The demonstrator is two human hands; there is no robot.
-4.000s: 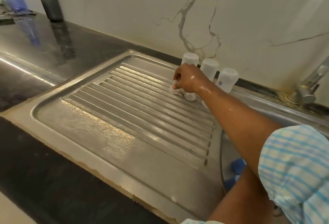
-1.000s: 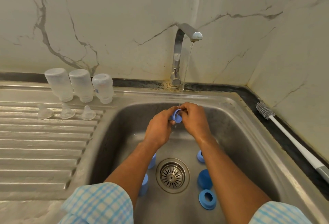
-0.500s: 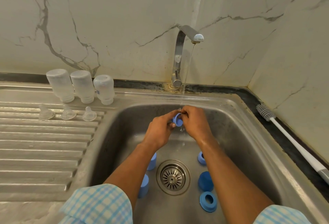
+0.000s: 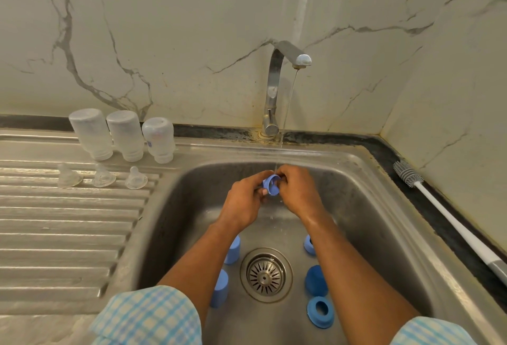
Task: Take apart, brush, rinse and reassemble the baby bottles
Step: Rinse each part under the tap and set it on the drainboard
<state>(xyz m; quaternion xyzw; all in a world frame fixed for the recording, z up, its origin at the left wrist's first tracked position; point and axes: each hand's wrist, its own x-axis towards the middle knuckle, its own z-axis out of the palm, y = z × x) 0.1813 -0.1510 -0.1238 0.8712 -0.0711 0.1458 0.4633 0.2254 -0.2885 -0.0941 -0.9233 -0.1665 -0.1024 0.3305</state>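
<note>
My left hand [image 4: 242, 203] and my right hand [image 4: 297, 189] both grip a blue screw ring [image 4: 271, 185] over the sink basin [image 4: 192, 207], under a thin stream from the tap [image 4: 277, 84]. Three clear bottles [image 4: 123, 134] stand upside down at the back of the draining board [image 4: 68, 224]. Three clear teats [image 4: 103, 177] sit in a row in front of them. On the basin floor lie several blue parts: caps [image 4: 231, 250] at the left, a cap [image 4: 315, 280] and a ring [image 4: 320, 311] at the right.
A white-handled bottle brush [image 4: 450, 215] lies on the black counter strip along the right wall. The drain strainer [image 4: 265, 274] is in the middle of the basin floor. Marble-look wall tiles close off the back and the right side.
Four seconds ago my left hand was at the teats on the draining board. Since then both hands hold the blue ring under the stream, turning it slightly.
</note>
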